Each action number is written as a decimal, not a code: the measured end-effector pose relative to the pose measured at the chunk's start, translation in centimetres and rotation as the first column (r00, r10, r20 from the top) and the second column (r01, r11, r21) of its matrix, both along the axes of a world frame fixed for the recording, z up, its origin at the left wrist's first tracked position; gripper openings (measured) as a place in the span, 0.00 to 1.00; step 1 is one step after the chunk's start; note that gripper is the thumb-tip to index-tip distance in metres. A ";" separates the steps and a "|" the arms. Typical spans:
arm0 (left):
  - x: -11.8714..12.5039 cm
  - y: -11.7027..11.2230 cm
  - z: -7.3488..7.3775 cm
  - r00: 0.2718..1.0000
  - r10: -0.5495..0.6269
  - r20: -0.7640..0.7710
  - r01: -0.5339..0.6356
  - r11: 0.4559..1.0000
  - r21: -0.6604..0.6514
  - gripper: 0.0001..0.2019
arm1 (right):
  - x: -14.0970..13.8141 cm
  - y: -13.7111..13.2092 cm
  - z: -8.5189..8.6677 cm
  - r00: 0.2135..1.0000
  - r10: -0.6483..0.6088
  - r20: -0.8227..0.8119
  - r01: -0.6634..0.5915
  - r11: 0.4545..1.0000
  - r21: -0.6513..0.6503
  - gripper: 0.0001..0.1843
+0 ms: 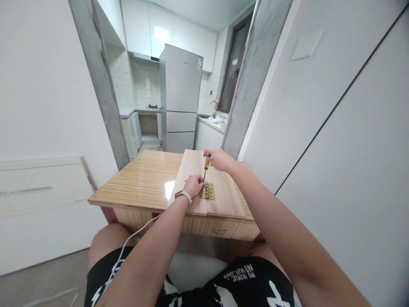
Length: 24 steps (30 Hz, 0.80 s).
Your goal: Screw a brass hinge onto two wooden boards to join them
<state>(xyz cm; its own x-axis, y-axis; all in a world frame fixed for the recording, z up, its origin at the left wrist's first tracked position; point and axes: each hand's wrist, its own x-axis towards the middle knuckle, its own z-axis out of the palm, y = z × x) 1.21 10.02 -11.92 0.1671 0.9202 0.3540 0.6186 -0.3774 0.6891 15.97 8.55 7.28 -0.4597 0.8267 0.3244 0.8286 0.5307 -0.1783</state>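
Two pale wooden boards (225,200) lie side by side on the table, with a brass hinge (210,192) across the seam between them. My right hand (221,159) is closed around the yellow-and-black handle of a screwdriver (207,163). The screwdriver points down, its tip near the upper left part of the hinge. At that tip, my left hand (193,186) rests on the left board with its fingers pinched together. Whatever is between those fingers is too small to make out, and the hand covers part of the hinge's left leaf.
The boards sit on a wood-grain table (140,175) with a drawer handle (219,231) in front. A white cable (134,234) runs from the table edge over my left leg. Beyond stands a grey refrigerator (182,81); a white wall (338,140) rises at right.
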 end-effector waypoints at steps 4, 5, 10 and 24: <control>0.0 -0.1 0.1 1.000 -0.001 0.006 0.001 1.000 0.002 0.01 | -0.6 -0.1 0.0 0.992 -0.079 0.101 0.071 0.994 0.081 0.08; 0.0 -0.1 0.1 1.000 -0.003 0.008 0.003 1.000 0.003 0.01 | -0.7 0.0 0.0 0.988 -0.106 0.114 0.095 0.991 0.096 0.10; 0.1 -0.2 0.1 1.000 -0.006 0.025 0.006 1.000 -0.003 0.02 | -0.5 0.2 -0.4 0.991 -0.071 0.116 0.055 0.989 0.136 0.09; 0.1 -0.2 0.2 1.000 -0.011 0.023 0.011 1.000 0.001 0.02 | -0.4 -1.1 0.8 0.976 -0.119 0.182 0.109 0.992 0.062 0.11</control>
